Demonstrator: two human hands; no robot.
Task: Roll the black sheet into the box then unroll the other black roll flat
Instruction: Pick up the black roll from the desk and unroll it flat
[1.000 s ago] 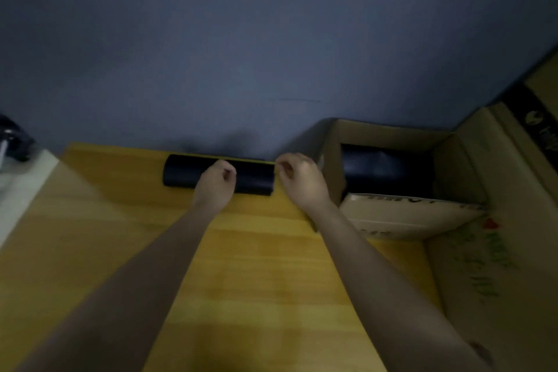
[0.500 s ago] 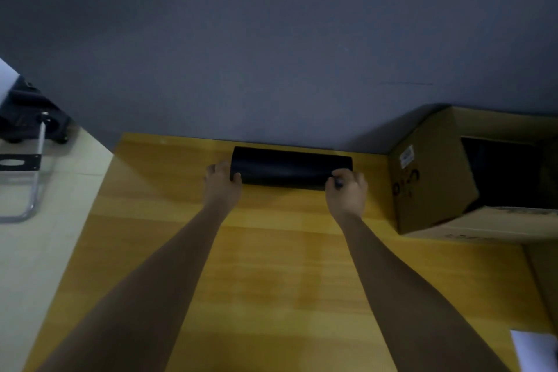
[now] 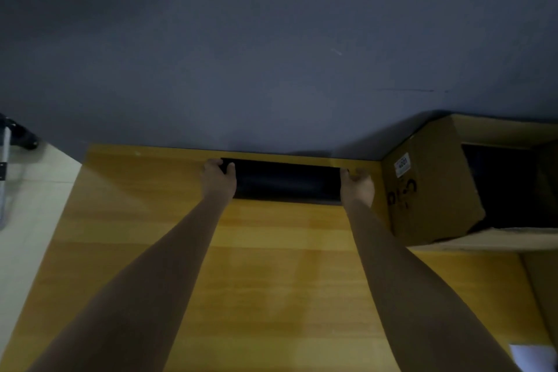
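A black roll [image 3: 287, 180] lies across the far edge of the wooden table [image 3: 271, 281], close to the blue-grey wall. My left hand [image 3: 219, 180] grips its left end, thumb over the top. My right hand [image 3: 357, 187] holds its right end, fingers curled around the edge. A cardboard box [image 3: 428, 190] stands open at the right, touching the wall. A dark shape [image 3: 501, 184] fills the box's inside; it looks like the other black sheet, though the detail is too dim to make out.
A box flap [image 3: 495, 240] hangs forward over the table at the right. A white paper corner [image 3: 531, 356] shows at the bottom right. Pale floor [image 3: 27, 220] and a metal stand [image 3: 6, 160] lie off the table's left edge.
My hands have shifted from the roll's middle to its two ends. The roll looks wider front to back than before. My view has swung left and closer.
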